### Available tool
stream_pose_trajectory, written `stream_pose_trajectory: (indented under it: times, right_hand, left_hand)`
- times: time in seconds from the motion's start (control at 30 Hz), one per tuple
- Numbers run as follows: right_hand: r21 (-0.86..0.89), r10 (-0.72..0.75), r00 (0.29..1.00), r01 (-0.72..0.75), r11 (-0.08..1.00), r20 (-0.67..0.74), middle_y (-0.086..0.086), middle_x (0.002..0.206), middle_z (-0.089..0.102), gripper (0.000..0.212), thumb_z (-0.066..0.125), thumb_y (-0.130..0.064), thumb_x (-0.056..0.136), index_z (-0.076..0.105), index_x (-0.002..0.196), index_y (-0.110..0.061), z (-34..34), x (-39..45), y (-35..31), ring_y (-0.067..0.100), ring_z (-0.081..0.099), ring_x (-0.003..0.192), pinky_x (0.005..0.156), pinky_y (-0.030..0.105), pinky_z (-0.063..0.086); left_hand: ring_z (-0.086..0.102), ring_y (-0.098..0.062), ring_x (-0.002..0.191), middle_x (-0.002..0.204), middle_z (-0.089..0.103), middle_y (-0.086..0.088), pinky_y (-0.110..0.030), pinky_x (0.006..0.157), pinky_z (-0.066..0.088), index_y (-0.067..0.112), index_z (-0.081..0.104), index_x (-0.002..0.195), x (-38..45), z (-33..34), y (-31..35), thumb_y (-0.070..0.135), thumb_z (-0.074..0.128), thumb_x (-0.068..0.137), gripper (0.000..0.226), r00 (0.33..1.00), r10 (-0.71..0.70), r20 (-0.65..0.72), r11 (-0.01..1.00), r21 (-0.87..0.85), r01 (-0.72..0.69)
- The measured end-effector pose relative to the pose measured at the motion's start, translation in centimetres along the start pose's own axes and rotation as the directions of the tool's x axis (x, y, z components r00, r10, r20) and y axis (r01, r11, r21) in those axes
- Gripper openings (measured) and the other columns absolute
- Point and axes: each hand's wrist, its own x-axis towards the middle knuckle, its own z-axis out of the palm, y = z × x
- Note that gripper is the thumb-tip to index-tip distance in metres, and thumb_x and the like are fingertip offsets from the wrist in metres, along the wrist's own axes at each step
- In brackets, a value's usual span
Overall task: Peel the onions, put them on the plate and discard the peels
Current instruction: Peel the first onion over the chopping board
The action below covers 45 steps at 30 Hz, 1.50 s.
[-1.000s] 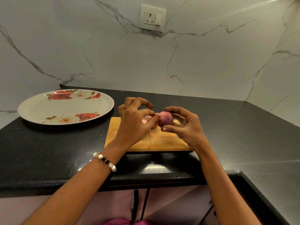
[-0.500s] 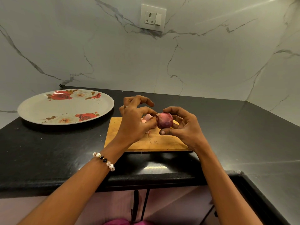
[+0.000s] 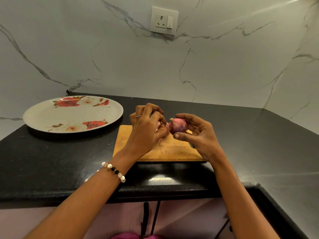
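My right hand (image 3: 198,138) holds a small red onion (image 3: 178,125) by thumb and fingertips, lifted a little above the wooden cutting board (image 3: 153,150). My left hand (image 3: 146,130) is at the onion's left end, its thumb and forefinger pinched on a pale flap of onion peel (image 3: 167,125) there. Another pinkish piece shows behind the left hand's fingers, mostly hidden. A large round plate (image 3: 51,116) with red rose prints lies on the counter to the left, with nothing on it.
The board sits on a black stone counter (image 3: 51,161) whose front edge runs below my wrists. Marble walls rise behind and to the right, with a wall socket (image 3: 164,20) above. A few peel crumbs lie on the board.
The right hand has turned the onion slightly and raised it a bit. The left hand's fingers stayed at the onion's left end, pinching the skin.
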Motion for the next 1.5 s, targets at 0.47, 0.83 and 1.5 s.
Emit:
stream_pose_trajectory:
  times: [0.47,0.83,1.5]
  right_hand:
    - [-0.008,0.003,1.000,-0.003,1.000,-0.027,0.010,0.123,0.066,0.061,0.083,-0.006,0.065,0.064,0.122,-0.011,-0.38,-0.01,0.38,0.024,0.064,0.116,0.091,0.029,0.056]
    - [-0.011,-0.018,0.999,0.017,1.000,-0.028,0.008,0.119,0.067,0.059,0.083,-0.003,0.064,0.065,0.119,-0.012,-0.41,0.00,0.36,0.022,0.065,0.114,0.088,0.027,0.055]
    - [0.070,0.013,1.000,-0.015,0.997,0.017,0.005,0.119,0.064,0.057,0.080,0.001,0.063,0.065,0.116,-0.012,-0.24,-0.33,-0.07,0.020,0.062,0.115,0.087,0.028,0.054]
  left_hand:
    - [0.040,-0.012,0.104,0.100,0.065,0.001,-0.046,0.075,0.039,0.018,0.075,0.093,0.07,-0.51,0.31,0.053,0.052,0.083,0.044,0.997,0.075,-0.033,0.994,-0.076,-0.078]
    - [0.029,0.007,0.095,0.087,0.067,0.003,-0.036,0.077,0.027,0.016,0.072,0.076,0.17,-0.53,0.09,0.028,0.067,0.077,0.013,0.996,0.016,-0.087,0.997,-0.074,-0.022]
    - [0.046,-0.010,0.089,0.083,0.070,0.005,-0.056,0.066,0.043,0.020,0.076,0.094,0.07,-0.52,-0.30,0.045,0.057,0.083,0.034,0.997,0.061,-0.046,0.984,-0.166,-0.068]
